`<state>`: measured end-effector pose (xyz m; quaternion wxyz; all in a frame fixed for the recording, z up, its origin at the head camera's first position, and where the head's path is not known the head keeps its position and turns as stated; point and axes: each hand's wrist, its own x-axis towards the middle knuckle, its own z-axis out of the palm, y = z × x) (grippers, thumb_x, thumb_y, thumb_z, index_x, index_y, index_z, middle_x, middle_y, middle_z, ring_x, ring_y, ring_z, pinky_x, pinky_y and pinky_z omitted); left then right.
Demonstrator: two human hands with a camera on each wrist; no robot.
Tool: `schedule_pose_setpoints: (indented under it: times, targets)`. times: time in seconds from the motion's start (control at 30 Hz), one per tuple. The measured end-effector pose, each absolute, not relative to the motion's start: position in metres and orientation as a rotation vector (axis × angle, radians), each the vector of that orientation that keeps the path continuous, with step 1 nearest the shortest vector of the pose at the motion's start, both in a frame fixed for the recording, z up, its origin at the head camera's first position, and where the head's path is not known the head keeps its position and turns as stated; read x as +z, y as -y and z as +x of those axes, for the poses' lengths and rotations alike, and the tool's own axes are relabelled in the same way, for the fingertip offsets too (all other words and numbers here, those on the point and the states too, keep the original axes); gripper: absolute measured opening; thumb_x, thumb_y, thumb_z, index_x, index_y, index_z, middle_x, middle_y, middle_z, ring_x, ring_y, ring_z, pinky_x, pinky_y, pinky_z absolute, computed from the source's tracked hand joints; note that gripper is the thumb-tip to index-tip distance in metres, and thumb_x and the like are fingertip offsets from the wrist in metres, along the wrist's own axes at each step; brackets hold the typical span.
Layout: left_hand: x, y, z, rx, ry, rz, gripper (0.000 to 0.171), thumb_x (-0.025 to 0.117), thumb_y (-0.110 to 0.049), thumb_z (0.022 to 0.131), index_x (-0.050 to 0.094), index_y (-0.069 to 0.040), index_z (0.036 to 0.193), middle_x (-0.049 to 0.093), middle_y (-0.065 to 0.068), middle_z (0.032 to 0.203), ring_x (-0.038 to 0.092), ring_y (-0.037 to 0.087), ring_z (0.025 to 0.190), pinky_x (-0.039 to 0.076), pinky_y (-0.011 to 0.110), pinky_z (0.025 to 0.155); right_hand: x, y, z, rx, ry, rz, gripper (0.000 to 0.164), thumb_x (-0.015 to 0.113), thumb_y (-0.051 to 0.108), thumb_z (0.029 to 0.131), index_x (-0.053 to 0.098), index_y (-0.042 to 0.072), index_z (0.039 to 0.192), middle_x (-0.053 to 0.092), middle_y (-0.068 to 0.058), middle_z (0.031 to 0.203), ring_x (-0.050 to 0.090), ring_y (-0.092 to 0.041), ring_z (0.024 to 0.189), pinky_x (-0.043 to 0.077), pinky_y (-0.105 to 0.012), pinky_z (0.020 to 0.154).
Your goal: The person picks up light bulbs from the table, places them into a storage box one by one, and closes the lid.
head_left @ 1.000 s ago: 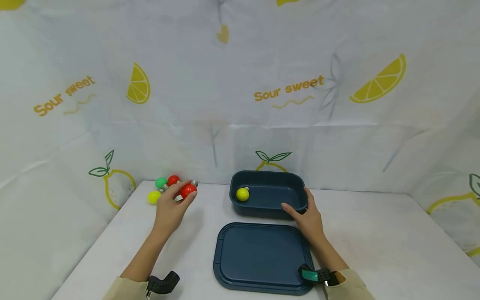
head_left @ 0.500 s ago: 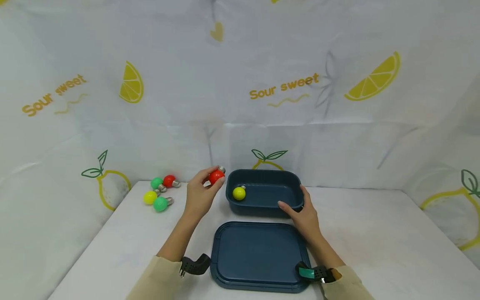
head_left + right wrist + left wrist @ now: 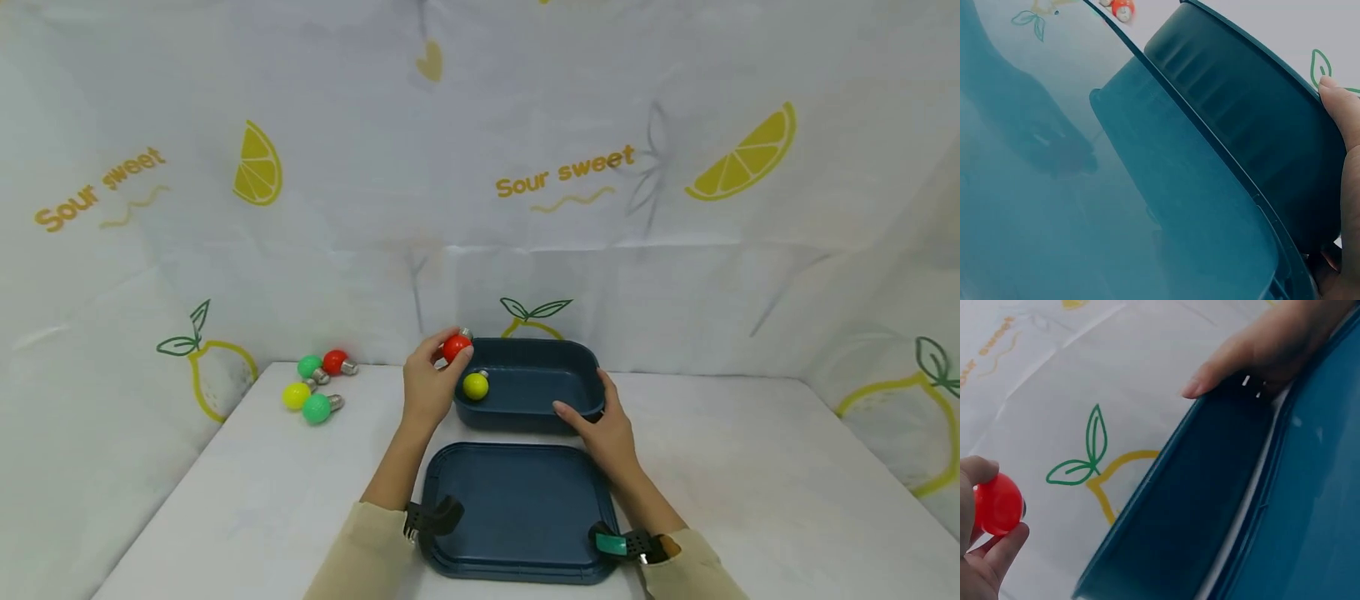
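Between the thumb and fingers of my left hand (image 3: 426,390) is a red light bulb (image 3: 456,348), pinched with its metal base pointing up. It hangs over the left rim of a dark blue plastic box (image 3: 551,387). In the left wrist view the red bulb (image 3: 1001,504) is apart from the box. My right hand (image 3: 611,437) grips the box's right front corner, thumb on the rim; the right wrist view shows this thumb (image 3: 1342,115) against the wall. A yellow bulb (image 3: 476,386) lies inside at the left end.
A dark blue lid (image 3: 521,510) lies flat in front of the box. On the left of the white table are a green bulb (image 3: 317,408), a yellow bulb (image 3: 296,396), another green bulb (image 3: 309,366) and a red bulb (image 3: 335,362). A lemon-print sheet hangs behind.
My left hand has carried the red bulb rightward from the bulb group to the box's left rim. The right hand keeps its grip on the box. The head view has shifted slightly.
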<state>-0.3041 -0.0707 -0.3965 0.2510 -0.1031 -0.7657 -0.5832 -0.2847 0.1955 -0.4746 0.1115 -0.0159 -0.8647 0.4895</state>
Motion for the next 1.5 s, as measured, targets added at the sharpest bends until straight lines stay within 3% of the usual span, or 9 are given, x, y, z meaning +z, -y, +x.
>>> schedule_pose_setpoints:
  times: [0.4,0.77,1.5]
  targets:
    - [-0.408,0.064,-0.307,-1.574,2.141,-0.3,0.04,0.074,-0.017,0.092,0.067,-0.004,0.129,0.067,0.015,0.13,0.064,0.035,0.115,0.06,0.048,0.091,-0.472,-0.199,-0.285,1.44,2.568,-0.046,0.101,0.071,0.052,0.09,0.008,0.024,0.164,0.018,-0.021,0.169,0.025,-0.044,0.153,0.028,-0.067,0.119]
    - [-0.426,0.062,-0.313,-1.315,2.303,-0.426,0.041,0.077,-0.017,0.091,0.067,-0.004,0.128,0.069,0.014,0.124,0.068,0.028,0.105,0.062,0.04,0.089,-0.472,-0.197,-0.284,1.441,2.567,-0.055,0.102,0.071,0.052,0.09,0.008,0.023,0.164,0.018,-0.021,0.169,0.025,-0.045,0.153,0.028,-0.067,0.119]
    - [-0.435,0.058,-0.308,-0.771,2.521,-0.536,0.039,0.08,-0.026,0.088,0.072,-0.012,0.123,0.07,0.009,0.125,0.071,0.027,0.107,0.061,0.042,0.09,-0.472,-0.196,-0.283,1.453,2.562,-0.038,0.101,0.07,0.05,0.09,0.008,0.023,0.164,0.017,-0.02,0.169,0.024,-0.045,0.153,0.028,-0.067,0.119]
